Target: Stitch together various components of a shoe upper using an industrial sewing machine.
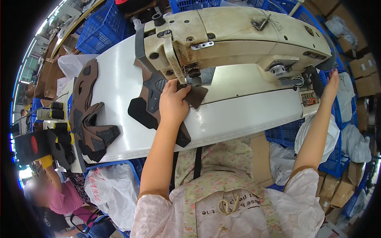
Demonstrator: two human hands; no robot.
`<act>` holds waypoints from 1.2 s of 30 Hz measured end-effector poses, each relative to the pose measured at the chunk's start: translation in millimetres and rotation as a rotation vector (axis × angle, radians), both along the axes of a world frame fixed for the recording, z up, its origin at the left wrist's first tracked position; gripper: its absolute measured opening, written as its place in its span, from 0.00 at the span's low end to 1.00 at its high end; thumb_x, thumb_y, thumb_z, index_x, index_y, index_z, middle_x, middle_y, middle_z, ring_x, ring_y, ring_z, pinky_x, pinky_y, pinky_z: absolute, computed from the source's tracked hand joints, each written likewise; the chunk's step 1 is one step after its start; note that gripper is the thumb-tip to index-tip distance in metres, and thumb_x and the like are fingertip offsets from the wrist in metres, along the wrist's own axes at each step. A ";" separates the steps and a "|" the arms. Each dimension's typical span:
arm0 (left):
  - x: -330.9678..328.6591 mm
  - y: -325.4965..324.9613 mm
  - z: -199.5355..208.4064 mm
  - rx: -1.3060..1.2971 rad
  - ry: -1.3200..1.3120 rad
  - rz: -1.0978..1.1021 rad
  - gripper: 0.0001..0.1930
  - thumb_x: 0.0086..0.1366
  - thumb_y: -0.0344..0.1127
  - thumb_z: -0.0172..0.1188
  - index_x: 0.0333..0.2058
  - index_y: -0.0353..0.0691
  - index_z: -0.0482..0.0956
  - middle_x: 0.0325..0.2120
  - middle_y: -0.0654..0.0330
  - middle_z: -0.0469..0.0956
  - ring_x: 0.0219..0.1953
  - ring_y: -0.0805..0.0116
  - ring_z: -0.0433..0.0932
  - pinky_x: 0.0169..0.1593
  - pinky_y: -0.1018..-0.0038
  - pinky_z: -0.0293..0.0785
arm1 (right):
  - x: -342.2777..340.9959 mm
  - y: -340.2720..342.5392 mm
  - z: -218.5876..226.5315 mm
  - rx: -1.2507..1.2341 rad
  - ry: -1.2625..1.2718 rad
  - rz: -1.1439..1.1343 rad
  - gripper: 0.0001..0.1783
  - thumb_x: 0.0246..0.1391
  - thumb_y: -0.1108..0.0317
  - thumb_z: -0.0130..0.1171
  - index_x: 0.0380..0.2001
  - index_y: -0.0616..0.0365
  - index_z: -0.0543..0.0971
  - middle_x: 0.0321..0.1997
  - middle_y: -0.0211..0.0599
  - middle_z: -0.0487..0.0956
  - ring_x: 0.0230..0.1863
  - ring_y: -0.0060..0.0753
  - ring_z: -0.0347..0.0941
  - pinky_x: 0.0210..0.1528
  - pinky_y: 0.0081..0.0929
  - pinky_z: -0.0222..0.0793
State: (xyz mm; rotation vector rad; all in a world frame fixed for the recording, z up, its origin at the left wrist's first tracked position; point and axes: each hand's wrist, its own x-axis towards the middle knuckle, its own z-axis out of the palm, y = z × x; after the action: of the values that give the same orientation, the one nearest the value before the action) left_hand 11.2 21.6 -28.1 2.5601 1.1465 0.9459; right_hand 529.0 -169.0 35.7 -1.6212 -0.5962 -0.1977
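Observation:
A cream sewing machine [234, 31] stands on a white table in front of me. My left hand [173, 101] is at its needle, fingers closed on a brown and black shoe upper piece [152, 93]. A brown flap of that piece sticks out to the right of the fingers, and its black parts hang toward the table's near edge. The fingers hide the stitching point. My right hand [331, 85] is raised at the machine's right end, fingers stretched out against the dark handwheel [328, 61]. It grips nothing that I can see.
Stacked brown shoe upper pieces [85, 95] lie on the table's left side. Thread cones [55, 111] stand farther left, near another person in pink [69, 196]. Blue crates [101, 29] and cardboard boxes [365, 71] surround the table. A white plastic bag [113, 192] hangs below its left end.

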 end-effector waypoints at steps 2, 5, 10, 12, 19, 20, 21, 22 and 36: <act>1.3 -1.6 2.6 -0.008 0.001 0.006 0.22 0.41 0.21 0.56 0.37 0.42 0.86 0.45 0.46 0.75 0.50 0.47 0.74 0.50 0.62 0.73 | -4.3 13.1 15.6 0.020 -0.024 0.015 0.32 0.69 0.50 0.43 0.64 0.67 0.65 0.66 0.50 0.67 0.66 0.42 0.64 0.67 0.32 0.57; 4.1 -3.3 5.9 -0.007 0.009 0.002 0.21 0.41 0.21 0.57 0.37 0.42 0.86 0.42 0.48 0.75 0.48 0.48 0.74 0.48 0.62 0.73 | 3.3 25.7 43.7 0.072 -0.063 0.048 0.32 0.68 0.49 0.47 0.61 0.66 0.69 0.63 0.48 0.71 0.63 0.39 0.68 0.65 0.30 0.59; 4.3 -4.6 6.7 -0.117 0.033 0.011 0.23 0.43 0.20 0.55 0.39 0.43 0.86 0.53 0.41 0.74 0.53 0.44 0.74 0.57 0.62 0.71 | 20.5 34.0 58.6 -0.210 -0.274 -0.071 0.27 0.63 0.50 0.57 0.53 0.64 0.77 0.52 0.43 0.80 0.54 0.29 0.74 0.58 0.24 0.64; 3.5 -4.1 6.3 -0.034 0.013 0.011 0.21 0.41 0.21 0.57 0.37 0.42 0.87 0.38 0.50 0.74 0.45 0.48 0.74 0.45 0.62 0.74 | 23.7 33.5 47.3 -0.195 -0.247 -0.046 0.26 0.63 0.52 0.57 0.52 0.65 0.77 0.50 0.43 0.80 0.52 0.30 0.75 0.56 0.24 0.66; 6.5 -3.3 7.3 0.007 -0.028 -0.022 0.21 0.41 0.21 0.56 0.37 0.42 0.87 0.38 0.50 0.75 0.46 0.48 0.74 0.46 0.61 0.74 | 9.2 2.3 -31.9 -0.176 -0.202 -0.154 0.25 0.64 0.54 0.57 0.49 0.69 0.77 0.51 0.47 0.79 0.54 0.34 0.73 0.60 0.29 0.63; 6.6 -3.4 7.1 0.013 -0.020 -0.017 0.21 0.41 0.21 0.56 0.37 0.42 0.87 0.38 0.50 0.75 0.46 0.48 0.74 0.46 0.61 0.74 | 9.1 9.2 -19.0 -0.073 -0.220 -0.143 0.25 0.64 0.54 0.56 0.49 0.69 0.77 0.51 0.45 0.79 0.54 0.33 0.72 0.59 0.28 0.63; 7.4 -3.2 6.6 0.017 -0.012 -0.023 0.21 0.41 0.21 0.56 0.37 0.42 0.87 0.38 0.50 0.75 0.46 0.48 0.74 0.46 0.61 0.74 | 10.2 13.9 2.6 0.026 -0.237 -0.142 0.26 0.64 0.53 0.56 0.48 0.70 0.78 0.51 0.44 0.80 0.54 0.33 0.72 0.59 0.28 0.63; 5.3 -3.6 6.1 0.011 -0.005 -0.031 0.21 0.41 0.21 0.56 0.37 0.42 0.87 0.38 0.50 0.75 0.46 0.48 0.74 0.46 0.61 0.74 | -5.4 26.6 36.5 0.097 -0.198 -0.042 0.28 0.64 0.51 0.54 0.48 0.70 0.78 0.51 0.42 0.80 0.54 0.31 0.73 0.59 0.26 0.63; 5.6 -4.2 12.6 -0.158 0.068 0.034 0.23 0.44 0.20 0.54 0.40 0.44 0.86 0.53 0.41 0.74 0.56 0.44 0.73 0.59 0.62 0.70 | 4.2 16.1 -23.6 -0.102 -0.542 -0.256 0.26 0.65 0.55 0.52 0.50 0.71 0.76 0.53 0.54 0.79 0.55 0.50 0.74 0.61 0.35 0.63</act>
State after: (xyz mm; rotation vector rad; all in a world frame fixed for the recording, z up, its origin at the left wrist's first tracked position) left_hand 16.8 17.4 -15.5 2.4706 1.2345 0.7487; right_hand 533.3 -152.9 12.1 -1.7468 -0.8144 -0.8251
